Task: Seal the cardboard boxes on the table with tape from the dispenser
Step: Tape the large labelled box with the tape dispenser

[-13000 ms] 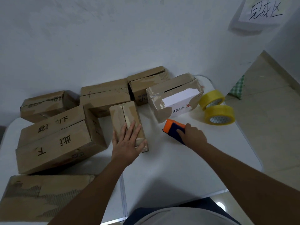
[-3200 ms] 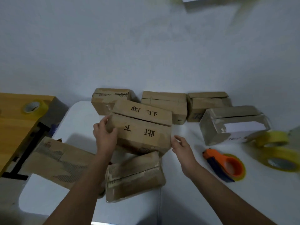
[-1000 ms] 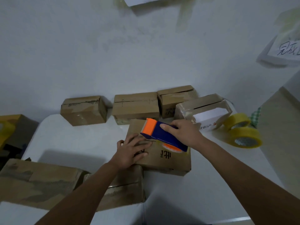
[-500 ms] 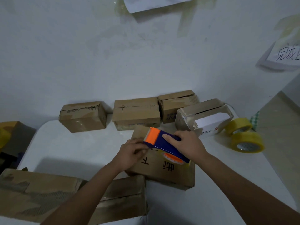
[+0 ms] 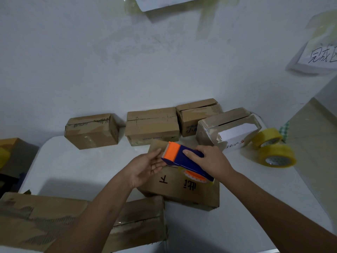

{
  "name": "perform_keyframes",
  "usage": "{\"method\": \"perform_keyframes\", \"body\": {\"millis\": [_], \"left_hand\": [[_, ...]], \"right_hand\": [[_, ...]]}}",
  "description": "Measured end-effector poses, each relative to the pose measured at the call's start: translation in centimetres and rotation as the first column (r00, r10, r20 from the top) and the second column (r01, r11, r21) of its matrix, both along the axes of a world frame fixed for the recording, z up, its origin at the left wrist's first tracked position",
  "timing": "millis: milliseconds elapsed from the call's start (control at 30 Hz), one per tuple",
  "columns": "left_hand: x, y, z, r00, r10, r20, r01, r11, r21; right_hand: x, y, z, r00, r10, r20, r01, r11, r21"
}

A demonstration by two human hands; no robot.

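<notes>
Taping hasn't really begun on the box point(image 5: 184, 187) mid-table: right hand point(image 5: 211, 162) grips the dispenser point(image 5: 184, 160) over it, left hand point(image 5: 147, 166) spread loose at its cutter, other boxes waiting.

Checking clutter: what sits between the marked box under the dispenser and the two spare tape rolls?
Head view: only bare white table between marked box and tape rolls.
</notes>
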State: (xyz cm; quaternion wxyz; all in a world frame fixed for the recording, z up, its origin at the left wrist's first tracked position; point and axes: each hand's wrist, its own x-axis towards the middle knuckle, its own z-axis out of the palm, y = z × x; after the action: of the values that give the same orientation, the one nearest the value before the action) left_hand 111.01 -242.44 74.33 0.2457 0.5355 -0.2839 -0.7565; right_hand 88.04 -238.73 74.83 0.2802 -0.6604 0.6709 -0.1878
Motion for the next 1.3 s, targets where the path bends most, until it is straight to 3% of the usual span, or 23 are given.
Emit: {"method": "perform_keyframes", "body": {"millis": [433, 800, 1133, 1300], "left_hand": [[-1.1, -0.1, 1.0, 1.000, -0.010, -0.027, 0.009, 0.999, -0.040], [-1.2, 0.4, 0.7, 0.996, 0.007, -0.088, -0.002, 0.999, 0.055], [-2.0, 0.2, 1.1, 0.983, 0.008, 0.181, 0.033, 0.975, -0.219], [-1.3, 0.0, 0.8, 0.978, 0.075, 0.197, -0.011, 0.951, -0.309]], "right_hand": [[-0.2, 0.1, 0.0, 1.000, 0.010, 0.020, -0.010, 1.000, -0.008], [-0.5, 0.7, -0.1, 0.997, 0.027, 0.071, -0.023, 0.998, -0.052], [-0.3, 0.1, 0.7, 0.999, 0.045, 0.018, -0.045, 0.999, -0.018], [-1.2, -0.6, 1.8, 0.993, 0.109, -0.044, -0.110, 0.994, -0.008]]}}
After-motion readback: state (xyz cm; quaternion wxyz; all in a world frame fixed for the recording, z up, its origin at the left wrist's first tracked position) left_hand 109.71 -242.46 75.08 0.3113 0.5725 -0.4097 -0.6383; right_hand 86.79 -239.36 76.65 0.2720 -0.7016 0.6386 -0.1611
